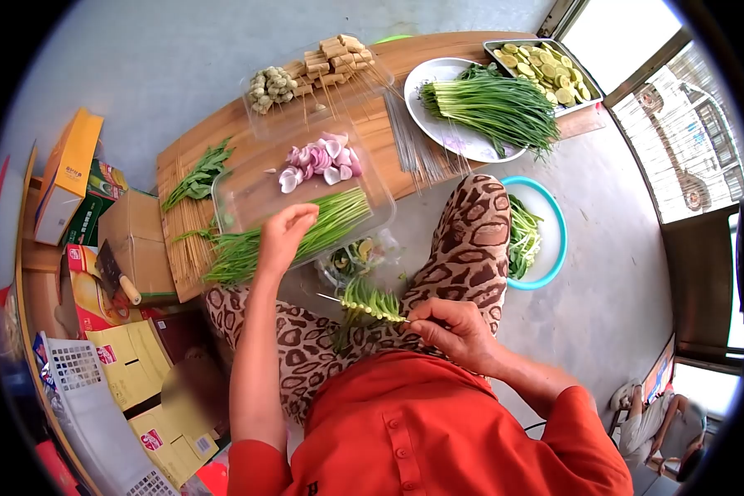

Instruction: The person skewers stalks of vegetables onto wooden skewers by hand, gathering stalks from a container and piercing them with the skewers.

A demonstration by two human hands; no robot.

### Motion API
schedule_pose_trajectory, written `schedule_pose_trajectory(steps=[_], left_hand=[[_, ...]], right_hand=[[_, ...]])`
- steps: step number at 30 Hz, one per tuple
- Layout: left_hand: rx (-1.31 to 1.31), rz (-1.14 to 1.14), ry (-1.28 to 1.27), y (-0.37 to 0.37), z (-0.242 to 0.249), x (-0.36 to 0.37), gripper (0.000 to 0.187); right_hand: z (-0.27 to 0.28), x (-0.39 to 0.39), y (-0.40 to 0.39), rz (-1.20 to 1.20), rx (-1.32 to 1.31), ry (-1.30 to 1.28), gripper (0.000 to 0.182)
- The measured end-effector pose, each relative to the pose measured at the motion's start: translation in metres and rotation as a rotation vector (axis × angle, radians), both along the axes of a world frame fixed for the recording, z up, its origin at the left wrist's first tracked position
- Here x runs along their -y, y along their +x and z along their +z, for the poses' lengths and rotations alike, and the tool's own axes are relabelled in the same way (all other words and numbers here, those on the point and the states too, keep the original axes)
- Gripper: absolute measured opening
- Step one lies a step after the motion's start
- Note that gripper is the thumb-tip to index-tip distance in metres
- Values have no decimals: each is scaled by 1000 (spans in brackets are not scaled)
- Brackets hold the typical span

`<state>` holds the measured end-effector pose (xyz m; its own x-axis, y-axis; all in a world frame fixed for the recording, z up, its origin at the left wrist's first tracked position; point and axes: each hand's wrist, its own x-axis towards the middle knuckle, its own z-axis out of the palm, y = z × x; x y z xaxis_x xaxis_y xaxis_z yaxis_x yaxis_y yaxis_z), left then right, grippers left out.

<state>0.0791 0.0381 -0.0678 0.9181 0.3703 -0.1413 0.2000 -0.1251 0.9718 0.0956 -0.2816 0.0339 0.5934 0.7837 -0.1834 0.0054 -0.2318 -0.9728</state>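
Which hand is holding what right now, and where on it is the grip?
Right hand pinches a skewer of green stalks at its near end. Left hand rests on the loose green stalks in the clear tray; a closed grip can't be confirmed.

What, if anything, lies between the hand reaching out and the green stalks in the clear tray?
Nothing visible. The left hand already hovers right over the green stalks in the clear tray, fingers at the bundle. The pink onion pieces lie further back in the tray, out of the way. The right hand holds a skewer of greens above the lap.

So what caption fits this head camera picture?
Left hand picks green chives while right hand holds a loaded skewer.
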Motion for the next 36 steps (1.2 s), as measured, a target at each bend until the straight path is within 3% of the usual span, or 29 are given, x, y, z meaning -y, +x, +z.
schedule_pose_trajectory(steps=[4,5,7,8,12,19,23,26,27,29,31,36], left_hand=[[69,-49,613,54,-39,2,24],[69,-52,615,60,-45,5,24],[65,-126,866,70,-49,16,31],[-42,-146,895,71,-52,21,36],[-94,-94,1054,72,-61,29,33],[-227,-144,779,79,-61,12,17],[-105,-108,724,76,-62,0,16],[180,-22,623,76,-54,-10,13],[88,23,525,75,-47,-13,16],[214,139,566,71,-17,-14,17],[166,235,440,61,26,-14,20],[466,260,244,18,137,-1,26]], right_hand=[[-9,5,-5,-11,-8,-4,13],[-10,7,-5,-13,-9,-2,13],[-12,12,-5,-63,-8,-9,13],[-13,14,-5,-66,-11,-9,13],[-16,20,-3,-126,-102,-7,14],[-24,21,-3,-116,-98,-7,14],[-24,19,-3,-126,-92,-15,14],[-22,19,-2,-127,-85,-19,15],[-21,19,-1,-116,-85,-33,16],[-19,19,1,-98,-83,-48,16],[-16,16,2,-124,-166,-61,16],[-8,3,12,-106,-39,12,16]])
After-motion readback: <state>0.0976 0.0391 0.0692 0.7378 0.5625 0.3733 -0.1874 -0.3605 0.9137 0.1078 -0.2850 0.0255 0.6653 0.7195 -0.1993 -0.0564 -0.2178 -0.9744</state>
